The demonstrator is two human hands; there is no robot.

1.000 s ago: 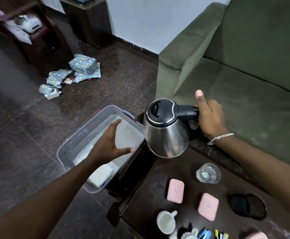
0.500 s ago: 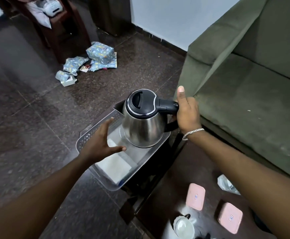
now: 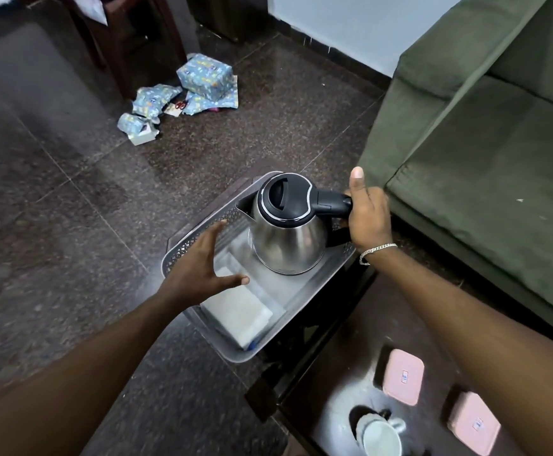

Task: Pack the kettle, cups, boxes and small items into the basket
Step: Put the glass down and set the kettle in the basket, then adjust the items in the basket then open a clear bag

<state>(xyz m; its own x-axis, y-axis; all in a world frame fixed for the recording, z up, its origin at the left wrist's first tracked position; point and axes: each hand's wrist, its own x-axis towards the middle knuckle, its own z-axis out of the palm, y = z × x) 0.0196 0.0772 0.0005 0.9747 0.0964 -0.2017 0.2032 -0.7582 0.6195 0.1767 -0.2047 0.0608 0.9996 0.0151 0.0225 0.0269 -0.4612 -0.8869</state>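
The steel kettle [image 3: 286,240] with its black lid is inside the grey plastic basket [image 3: 188,250], at its far end. My right hand [image 3: 367,213] grips the black handle, thumb up. My left hand [image 3: 202,268] hovers with fingers spread over the basket's left rim, holding nothing. A white folded item [image 3: 240,312] lies in the basket's near end. On the dark table at the lower right stand two pink boxes [image 3: 403,376] [image 3: 472,422] and a white cup [image 3: 380,437].
The basket sits on the floor against the dark wooden table [image 3: 334,357]. A green sofa [image 3: 485,153] fills the right side. Blue wrapped parcels [image 3: 183,93] lie on the floor ahead, beside dark wooden furniture [image 3: 130,37].
My right hand has carried the kettle left from above the table and lowered it into the basket. My left hand stayed by the basket's rim.
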